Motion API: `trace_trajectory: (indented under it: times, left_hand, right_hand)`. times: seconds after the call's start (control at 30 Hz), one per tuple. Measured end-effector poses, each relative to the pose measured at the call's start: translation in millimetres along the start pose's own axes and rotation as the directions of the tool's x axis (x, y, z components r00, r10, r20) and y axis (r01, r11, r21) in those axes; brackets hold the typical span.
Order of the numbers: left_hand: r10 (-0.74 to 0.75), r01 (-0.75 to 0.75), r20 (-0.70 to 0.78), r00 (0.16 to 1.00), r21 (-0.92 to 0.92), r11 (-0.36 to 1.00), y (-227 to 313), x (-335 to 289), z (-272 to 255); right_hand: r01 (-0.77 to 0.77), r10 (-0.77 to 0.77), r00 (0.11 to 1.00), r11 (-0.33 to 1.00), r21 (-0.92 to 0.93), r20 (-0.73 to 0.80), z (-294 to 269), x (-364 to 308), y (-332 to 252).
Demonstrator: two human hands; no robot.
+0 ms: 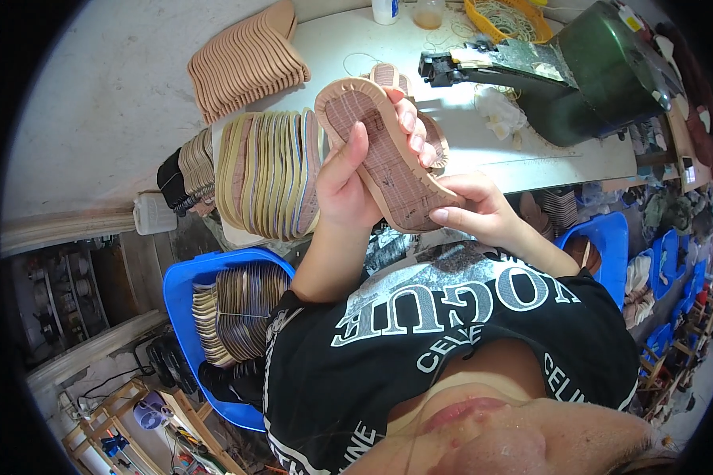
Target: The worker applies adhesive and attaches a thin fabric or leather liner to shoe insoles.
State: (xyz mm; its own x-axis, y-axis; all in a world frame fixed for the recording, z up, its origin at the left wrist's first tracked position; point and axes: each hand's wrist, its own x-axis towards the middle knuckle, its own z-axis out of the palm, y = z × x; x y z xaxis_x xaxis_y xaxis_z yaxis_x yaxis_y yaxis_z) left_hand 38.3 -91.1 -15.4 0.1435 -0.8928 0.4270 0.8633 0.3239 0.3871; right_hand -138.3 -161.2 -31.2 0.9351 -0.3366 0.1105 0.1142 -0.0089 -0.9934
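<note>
In front of my chest I hold up a shoe insole [384,162] with a brown woven face and a folded beige rim. My left hand [348,178] wraps it, thumb flat on the brown face and fingertips showing round its far edge. My right hand [479,210] pinches the lower right edge between thumb and fingers. Behind the held one, similar insole pieces [436,142] lie partly hidden on the white table [523,168]. Left of my left hand stands a long row of insoles [265,174] with pale and bluish edges.
A fanned stack of beige pieces [245,63] sits at the far left. A dark green machine [586,79] overhangs the table's right side, near a yellow basket [515,36] of thread. Blue bins [178,297] flank me; the left one holds bundled soles [249,313].
</note>
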Motion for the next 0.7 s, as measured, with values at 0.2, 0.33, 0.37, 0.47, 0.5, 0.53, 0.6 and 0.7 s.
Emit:
trace_trajectory:
  times: [0.2,0.33,0.37,0.47,0.5,0.53,0.6,0.7]
  left_hand:
    - [0.030,-0.030,0.013,0.999,0.001,1.000,0.1,-5.7,2.4]
    - [0.027,0.024,-0.194,0.981,0.253,0.967,12.4,-14.2,-2.8]
    - [0.063,0.155,-0.389,0.919,0.503,0.850,18.3,-15.1,-5.1]
    - [0.338,0.265,-0.511,0.791,0.783,0.563,27.5,-16.4,-20.9]
    - [0.496,0.302,-0.440,0.748,0.892,0.336,31.5,-21.7,-28.3]
    - [0.495,0.301,-0.439,0.750,0.893,0.335,35.4,-26.9,-31.4]
    - [0.459,0.550,-0.304,0.835,0.492,-0.675,46.6,-43.0,-31.8]
    - [0.375,0.489,-0.417,0.828,0.210,-0.847,46.9,-79.4,-55.9]
  right_hand:
    - [-0.044,0.043,0.999,0.994,0.103,0.011,3.7,-1.5,-0.7]
    - [-0.167,0.171,0.985,0.948,0.271,0.007,7.2,-2.6,3.1]
    - [-0.163,0.168,0.986,0.949,0.269,0.007,7.1,1.2,2.3]
    - [-0.097,0.132,0.986,0.950,0.296,-0.099,1.9,30.9,8.8]
    - [-0.130,0.160,0.980,0.965,0.227,-0.119,-1.0,47.2,14.9]
    - [-0.127,0.133,0.979,0.991,0.049,-0.157,-5.3,65.5,25.1]
    - [-0.097,-0.031,0.973,0.845,-0.525,-0.229,-7.5,80.0,52.6]
    - [0.018,-0.191,0.976,0.551,-0.835,-0.105,-5.8,73.7,61.0]
